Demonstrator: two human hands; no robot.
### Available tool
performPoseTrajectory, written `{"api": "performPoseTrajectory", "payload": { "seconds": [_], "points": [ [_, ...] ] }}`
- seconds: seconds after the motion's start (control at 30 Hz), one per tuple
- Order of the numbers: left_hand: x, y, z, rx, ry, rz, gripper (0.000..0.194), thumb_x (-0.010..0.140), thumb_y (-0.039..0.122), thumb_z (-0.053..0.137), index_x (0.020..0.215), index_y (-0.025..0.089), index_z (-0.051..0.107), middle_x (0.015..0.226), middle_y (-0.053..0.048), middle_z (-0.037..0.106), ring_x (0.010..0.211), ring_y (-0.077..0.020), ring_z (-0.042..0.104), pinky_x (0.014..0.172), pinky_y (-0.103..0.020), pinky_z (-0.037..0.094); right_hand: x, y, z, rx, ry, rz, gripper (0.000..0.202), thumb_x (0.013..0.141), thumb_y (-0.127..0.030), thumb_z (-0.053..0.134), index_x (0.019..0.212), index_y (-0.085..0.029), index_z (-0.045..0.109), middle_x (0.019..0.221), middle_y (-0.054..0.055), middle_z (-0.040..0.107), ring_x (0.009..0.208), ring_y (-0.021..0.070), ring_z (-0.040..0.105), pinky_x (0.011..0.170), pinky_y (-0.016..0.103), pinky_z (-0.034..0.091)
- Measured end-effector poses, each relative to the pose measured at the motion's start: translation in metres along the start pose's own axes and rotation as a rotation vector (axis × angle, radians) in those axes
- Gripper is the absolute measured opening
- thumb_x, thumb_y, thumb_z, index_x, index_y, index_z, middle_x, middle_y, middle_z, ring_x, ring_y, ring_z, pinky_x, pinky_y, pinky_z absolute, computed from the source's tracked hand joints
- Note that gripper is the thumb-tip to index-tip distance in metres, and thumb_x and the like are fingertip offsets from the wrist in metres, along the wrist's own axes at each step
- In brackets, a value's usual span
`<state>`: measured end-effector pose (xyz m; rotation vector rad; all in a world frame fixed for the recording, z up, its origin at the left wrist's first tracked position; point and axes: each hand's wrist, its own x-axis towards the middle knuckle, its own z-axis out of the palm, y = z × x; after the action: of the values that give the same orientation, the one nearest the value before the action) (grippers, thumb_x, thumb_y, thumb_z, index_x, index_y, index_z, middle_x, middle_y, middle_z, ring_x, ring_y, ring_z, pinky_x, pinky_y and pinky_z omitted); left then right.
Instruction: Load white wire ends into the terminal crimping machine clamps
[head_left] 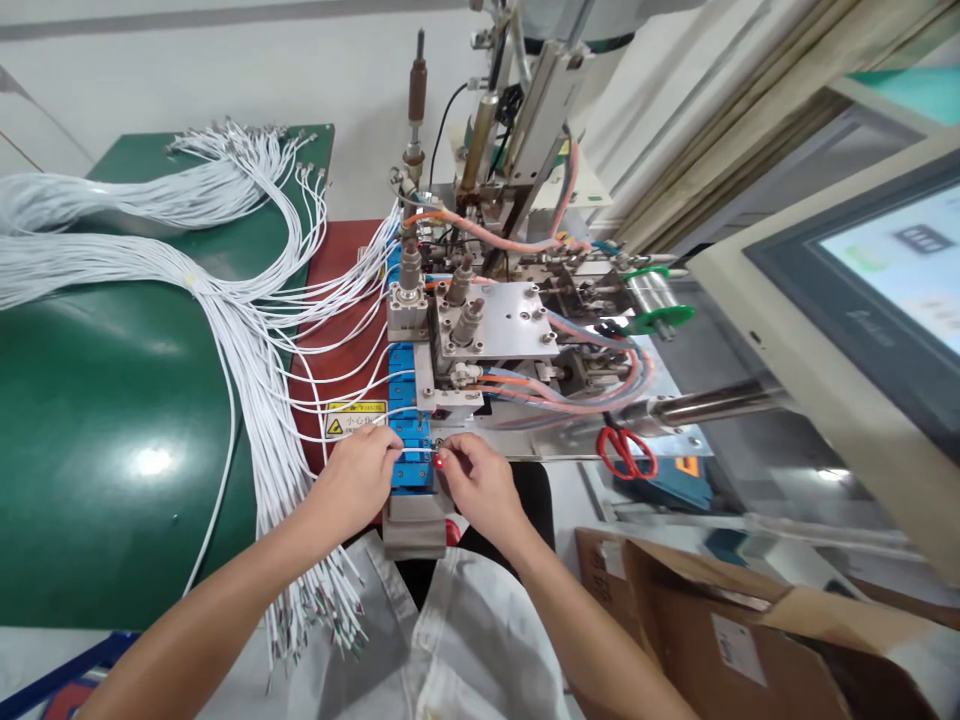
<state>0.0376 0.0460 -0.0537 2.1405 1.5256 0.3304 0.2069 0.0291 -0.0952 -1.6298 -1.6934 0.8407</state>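
A white cable runs across one of the blue fixture blocks at the near end of the machine. My left hand pinches it on the left side of the block. On the right side, my right hand is closed at the cable's end, with a small red light by the thumb. Other white cables lead from the large bundle to blocks farther up the row. Their far ends pass under the metal machine.
A green table with another cable bundle is at left. Red-handled scissors and a green-rimmed wire spool are right of the machine. A screen stands far right, above cardboard boxes.
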Motion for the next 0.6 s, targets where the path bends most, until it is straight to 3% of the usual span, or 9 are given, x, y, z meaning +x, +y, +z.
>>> {"api": "performPoseTrajectory", "payload": {
  "seconds": [0.13, 0.23, 0.4, 0.6],
  "points": [
    [0.000, 0.001, -0.001, -0.008, -0.012, 0.021, 0.017, 0.082, 0.012, 0.044, 0.080, 0.016, 0.061, 0.078, -0.005, 0.062, 0.077, -0.0199, 0.057, 0.072, -0.033, 0.044, 0.006, 0.002, 0.000, 0.001, -0.040, -0.080, 0.025, 0.087, -0.030, 0.037, 0.070, -0.020, 0.051, 0.065, 0.000, 0.056, 0.063, 0.0149, 0.053, 0.058, 0.025, 0.038],
    [-0.001, 0.001, 0.000, -0.007, -0.002, 0.035, 0.019, 0.083, 0.012, 0.043, 0.081, 0.016, 0.061, 0.079, -0.006, 0.062, 0.077, -0.0195, 0.057, 0.072, -0.032, 0.044, 0.008, 0.002, 0.008, -0.063, 0.009, -0.112, 0.030, 0.089, -0.031, 0.035, 0.064, -0.021, 0.046, 0.060, -0.001, 0.051, 0.059, 0.0143, 0.050, 0.057, 0.025, 0.036],
    [-0.005, 0.003, 0.001, 0.102, -0.006, 0.035, 0.021, 0.084, 0.013, 0.041, 0.085, 0.016, 0.062, 0.081, -0.007, 0.062, 0.078, -0.0200, 0.058, 0.071, -0.032, 0.044, 0.005, 0.005, 0.023, 0.004, 0.087, -0.024, 0.033, 0.090, -0.031, 0.032, 0.058, -0.022, 0.036, 0.051, -0.004, 0.042, 0.048, 0.0121, 0.042, 0.048, 0.023, 0.031],
    [-0.009, 0.007, -0.002, 0.294, 0.035, 0.088, 0.021, 0.085, 0.015, 0.043, 0.083, 0.018, 0.064, 0.078, -0.006, 0.063, 0.078, -0.0213, 0.055, 0.071, -0.033, 0.042, 0.004, 0.009, 0.025, 0.053, 0.076, -0.005, 0.035, 0.089, -0.032, 0.033, 0.056, -0.022, 0.034, 0.049, -0.005, 0.038, 0.046, 0.0113, 0.038, 0.047, 0.023, 0.030]
  ]
}}
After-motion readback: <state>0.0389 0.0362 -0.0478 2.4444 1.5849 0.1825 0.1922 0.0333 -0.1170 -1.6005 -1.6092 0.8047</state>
